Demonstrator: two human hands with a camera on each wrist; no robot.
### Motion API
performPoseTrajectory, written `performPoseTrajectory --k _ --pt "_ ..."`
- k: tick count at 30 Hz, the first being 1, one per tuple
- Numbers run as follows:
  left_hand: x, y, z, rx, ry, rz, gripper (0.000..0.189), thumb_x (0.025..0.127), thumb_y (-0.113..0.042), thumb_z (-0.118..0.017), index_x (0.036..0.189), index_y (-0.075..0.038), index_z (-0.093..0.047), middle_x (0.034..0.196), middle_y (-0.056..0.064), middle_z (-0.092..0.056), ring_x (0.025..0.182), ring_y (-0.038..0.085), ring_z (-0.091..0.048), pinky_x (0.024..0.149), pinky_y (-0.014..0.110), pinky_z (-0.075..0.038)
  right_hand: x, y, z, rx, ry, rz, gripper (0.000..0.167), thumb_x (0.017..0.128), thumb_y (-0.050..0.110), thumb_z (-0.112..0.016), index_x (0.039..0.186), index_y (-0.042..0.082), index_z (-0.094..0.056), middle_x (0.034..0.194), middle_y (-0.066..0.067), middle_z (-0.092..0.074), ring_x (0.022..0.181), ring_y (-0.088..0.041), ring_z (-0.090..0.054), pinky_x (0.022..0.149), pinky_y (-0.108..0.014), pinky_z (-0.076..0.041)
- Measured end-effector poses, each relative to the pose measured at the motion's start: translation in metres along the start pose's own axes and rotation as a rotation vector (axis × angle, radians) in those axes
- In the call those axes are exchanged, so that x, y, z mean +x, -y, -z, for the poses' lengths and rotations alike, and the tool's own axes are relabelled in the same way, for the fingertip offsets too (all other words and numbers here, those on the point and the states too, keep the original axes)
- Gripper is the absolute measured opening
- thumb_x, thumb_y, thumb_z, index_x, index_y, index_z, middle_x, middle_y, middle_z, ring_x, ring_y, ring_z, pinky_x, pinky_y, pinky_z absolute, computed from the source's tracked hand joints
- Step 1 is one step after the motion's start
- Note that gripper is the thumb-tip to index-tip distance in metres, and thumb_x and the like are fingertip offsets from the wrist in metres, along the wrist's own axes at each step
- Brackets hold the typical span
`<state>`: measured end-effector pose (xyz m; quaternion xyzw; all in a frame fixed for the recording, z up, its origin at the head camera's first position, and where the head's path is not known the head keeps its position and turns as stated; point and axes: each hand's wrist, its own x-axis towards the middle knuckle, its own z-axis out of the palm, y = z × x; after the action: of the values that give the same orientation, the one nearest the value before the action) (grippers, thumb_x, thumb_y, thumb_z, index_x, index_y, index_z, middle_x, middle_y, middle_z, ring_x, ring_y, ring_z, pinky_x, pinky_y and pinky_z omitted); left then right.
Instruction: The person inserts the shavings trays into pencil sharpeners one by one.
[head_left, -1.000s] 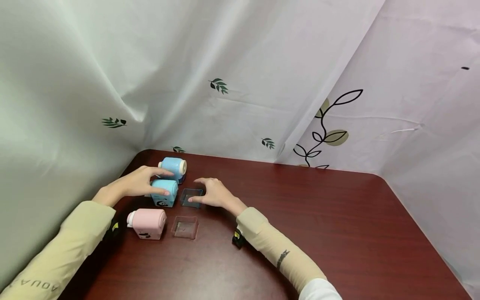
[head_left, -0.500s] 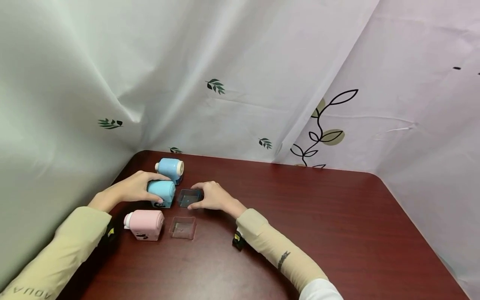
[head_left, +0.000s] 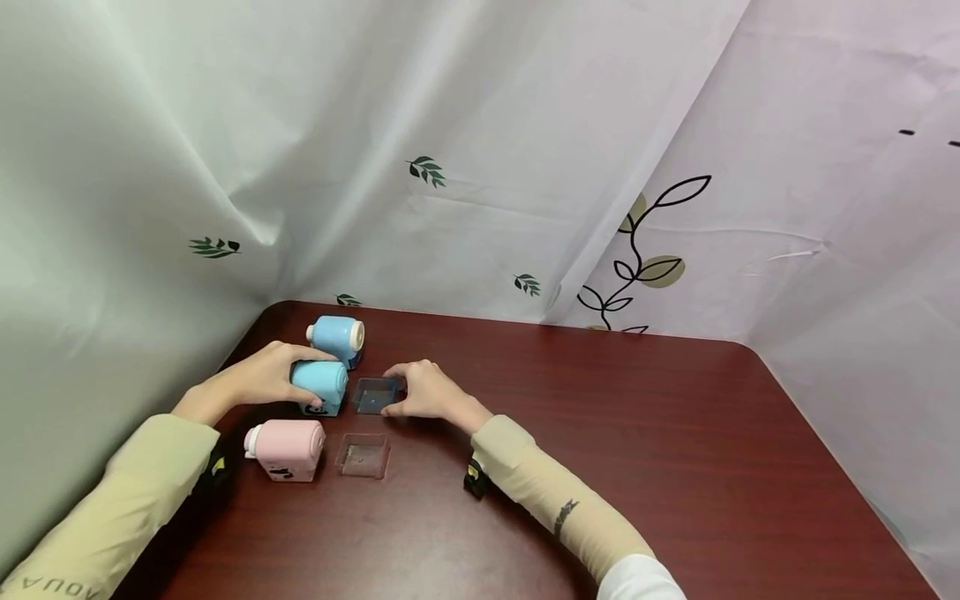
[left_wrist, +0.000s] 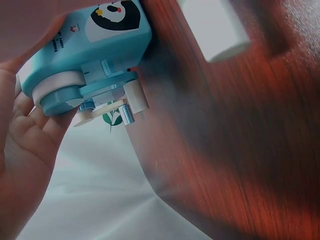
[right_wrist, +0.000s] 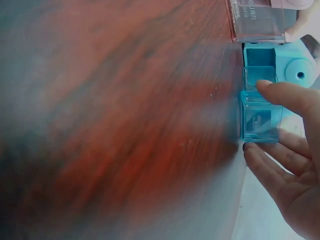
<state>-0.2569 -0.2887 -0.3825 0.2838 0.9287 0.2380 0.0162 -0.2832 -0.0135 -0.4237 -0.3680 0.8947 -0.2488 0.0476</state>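
Note:
In the head view my left hand point(head_left: 262, 377) grips a light-blue crank pencil sharpener point(head_left: 322, 380) from its rear, thumb on the near side and fingers on the far side. The left wrist view shows the panda-like print on this sharpener point(left_wrist: 110, 25) and its crank. My right hand point(head_left: 427, 392) holds a clear blue shavings drawer point(head_left: 372, 397) across its right end, thumb and fingers on opposite sides. In the right wrist view the clear blue drawer point(right_wrist: 261, 120) sits in front of the sharpener's open slot point(right_wrist: 260, 57), apart from the body as far as can be seen.
A pink sharpener point(head_left: 288, 446) stands nearer, with a clear pink drawer point(head_left: 363, 456) to its right. Another blue sharpener point(head_left: 337, 335) with a cream round front stands behind. All are on a dark red wooden table point(head_left: 600, 433), with a white curtain point(head_left: 375, 167) behind.
My left hand has come down and taken hold of the light-blue sharpener. My right fingers have closed around the blue drawer. The head view has shifted slightly.

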Motion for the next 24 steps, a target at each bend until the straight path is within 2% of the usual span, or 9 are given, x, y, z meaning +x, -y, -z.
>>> performPoseTrajectory --k 10,24 --pt "0.000 0.002 0.000 0.007 0.013 0.002 0.063 0.068 -0.036 -0.086 0.120 -0.005 -0.066 0.107 0.017 -0.069 0.085 0.020 -0.064 0.070 0.036 -0.054 0.011 0.008 -0.007 -0.007 -0.006 0.023 0.051 0.077 0.034 -0.080 0.119 0.009 -0.066 0.098 -0.002 -0.072 0.077 -0.002 -0.063 0.066 -0.010 -0.046" --pt "0.000 0.001 0.000 0.006 0.019 0.006 0.063 0.069 -0.035 -0.086 0.120 -0.005 -0.065 0.110 0.019 -0.068 0.086 0.022 -0.065 0.072 0.041 -0.056 0.019 0.013 -0.009 -0.038 0.007 0.011 0.051 0.077 0.038 -0.080 0.118 0.011 -0.067 0.100 -0.001 -0.072 0.077 0.001 -0.062 0.066 -0.009 -0.046"
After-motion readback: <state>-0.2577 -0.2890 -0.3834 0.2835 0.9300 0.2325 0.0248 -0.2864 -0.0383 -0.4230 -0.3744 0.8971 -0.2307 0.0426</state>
